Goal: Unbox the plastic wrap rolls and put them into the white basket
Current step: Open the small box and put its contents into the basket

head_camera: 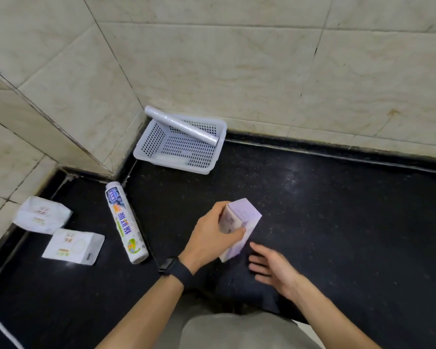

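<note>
My left hand [212,235] grips a pale purple carton [244,217] and holds it tilted just above the black counter. My right hand [272,268] hovers open just below and right of the carton's lower end, fingers spread, touching nothing. The white perforated basket [146,154] sits in the tiled corner at the back. One bare plastic wrap roll [181,124] lies slanted across the basket, its upper end sticking out over the far left rim. A printed, labelled roll [125,222] lies on the counter left of my left hand.
Two small white packets [42,214] [73,246] lie at the left on the black counter [337,222]. Tiled walls [262,71] close off the back and left. A dark watch sits on my left wrist.
</note>
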Demonstrator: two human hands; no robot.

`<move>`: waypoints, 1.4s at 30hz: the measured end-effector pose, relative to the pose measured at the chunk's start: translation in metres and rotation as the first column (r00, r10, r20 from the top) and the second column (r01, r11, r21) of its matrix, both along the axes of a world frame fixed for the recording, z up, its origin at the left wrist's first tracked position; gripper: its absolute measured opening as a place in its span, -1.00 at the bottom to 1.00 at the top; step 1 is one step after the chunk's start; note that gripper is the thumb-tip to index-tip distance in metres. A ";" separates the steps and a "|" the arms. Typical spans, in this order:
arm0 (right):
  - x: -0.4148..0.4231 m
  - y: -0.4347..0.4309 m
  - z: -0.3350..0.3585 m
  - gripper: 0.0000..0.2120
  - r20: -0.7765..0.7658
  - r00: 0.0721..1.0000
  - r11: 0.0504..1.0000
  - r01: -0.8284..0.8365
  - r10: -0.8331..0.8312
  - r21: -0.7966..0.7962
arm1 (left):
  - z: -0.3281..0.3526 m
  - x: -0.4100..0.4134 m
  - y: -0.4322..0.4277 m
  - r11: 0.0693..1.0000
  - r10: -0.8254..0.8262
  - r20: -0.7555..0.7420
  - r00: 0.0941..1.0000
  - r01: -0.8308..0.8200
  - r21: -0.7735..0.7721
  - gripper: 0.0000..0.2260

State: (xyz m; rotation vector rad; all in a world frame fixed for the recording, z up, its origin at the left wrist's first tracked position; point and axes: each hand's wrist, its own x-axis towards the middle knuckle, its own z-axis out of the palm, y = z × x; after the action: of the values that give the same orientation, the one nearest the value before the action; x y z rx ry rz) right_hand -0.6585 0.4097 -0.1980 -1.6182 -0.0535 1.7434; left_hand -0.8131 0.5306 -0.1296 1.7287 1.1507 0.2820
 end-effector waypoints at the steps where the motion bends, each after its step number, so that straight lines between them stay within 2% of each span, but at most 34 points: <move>1: 0.004 0.001 0.002 -0.57 0.076 0.997 0.999 -0.006 0.003 0.041 | 0.001 -0.001 0.001 0.998 -0.033 -0.032 0.999 0.034 0.043 -0.47; 4: 0.020 0.005 0.023 -0.47 0.163 0.987 0.969 -0.033 -0.008 0.245 | -0.001 -0.008 0.005 0.969 -0.164 -0.189 0.968 0.194 0.151 -0.44; 7: 0.025 0.012 0.040 -0.38 0.311 0.949 0.912 -0.166 0.046 0.375 | -0.007 -0.014 0.004 0.917 -0.252 -0.326 0.911 0.333 0.221 -0.38; 12: 0.007 0.017 0.038 -0.47 0.569 0.812 0.864 -0.373 0.128 0.338 | -0.012 -0.013 -0.007 0.812 -0.361 -0.430 0.827 0.506 0.291 -0.31; 15: -0.002 0.014 0.035 -0.47 0.649 0.742 0.857 -0.436 0.169 0.276 | -0.015 -0.012 -0.011 0.779 -0.377 -0.474 0.796 0.549 0.302 -0.28; 17: -0.007 0.013 0.033 -0.48 0.681 0.708 0.871 -0.441 0.189 0.217 | -0.018 -0.016 -0.011 0.780 -0.369 -0.492 0.789 0.550 0.298 -0.27; 19: -0.009 0.011 0.030 -0.49 0.674 0.714 0.888 -0.416 0.186 0.196 | -0.021 -0.021 -0.012 0.788 -0.362 -0.488 0.794 0.541 0.296 -0.29; 22: -0.005 0.010 0.029 -0.54 0.681 0.706 0.876 -0.438 0.196 0.201 | -0.025 -0.028 -0.017 0.828 -0.335 -0.419 0.844 0.476 0.296 -0.35; 25: 0.004 0.012 0.033 -0.78 0.678 0.714 0.864 -0.442 0.174 0.243 | -0.027 -0.029 -0.024 0.892 -0.263 -0.343 0.902 0.363 0.269 -0.39; 29: 0.027 0.015 0.038 -0.81 0.436 0.897 0.914 -0.120 -0.067 0.388 | -0.030 -0.032 -0.029 0.963 -0.110 -0.212 0.971 0.157 0.219 -0.47; 31: 0.033 0.014 0.037 -0.81 0.421 0.897 0.909 -0.058 -0.133 0.412 | -0.030 -0.033 -0.030 0.964 -0.086 -0.203 0.975 0.133 0.230 -0.44; 35: 0.025 0.006 0.030 -0.81 0.653 0.731 0.894 -0.137 -0.200 0.426 | -0.024 -0.026 -0.027 0.955 -0.103 -0.214 0.971 0.157 0.250 -0.44; 38: 0.014 0.003 0.039 -0.57 0.736 0.627 0.822 -0.260 -0.255 0.507 | -0.020 -0.020 -0.022 0.940 -0.123 -0.269 0.955 0.199 0.276 -0.42; 40: 0.009 0.005 0.043 -0.47 0.812 0.526 0.785 -0.380 -0.253 0.490 | -0.018 -0.016 -0.018 0.921 -0.144 -0.325 0.935 0.247 0.301 -0.39; 42: 0.010 0.008 0.041 -0.59 0.839 0.449 0.774 -0.395 -0.308 0.495 | -0.015 -0.012 -0.016 0.905 -0.156 -0.362 0.919 0.279 0.320 -0.36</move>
State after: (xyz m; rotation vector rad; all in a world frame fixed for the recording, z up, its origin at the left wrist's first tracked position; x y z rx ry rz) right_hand -0.6486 0.4179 -0.1567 -1.7747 -1.1184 0.5010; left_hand -0.8253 0.5141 -0.1451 2.2864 1.1733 0.0677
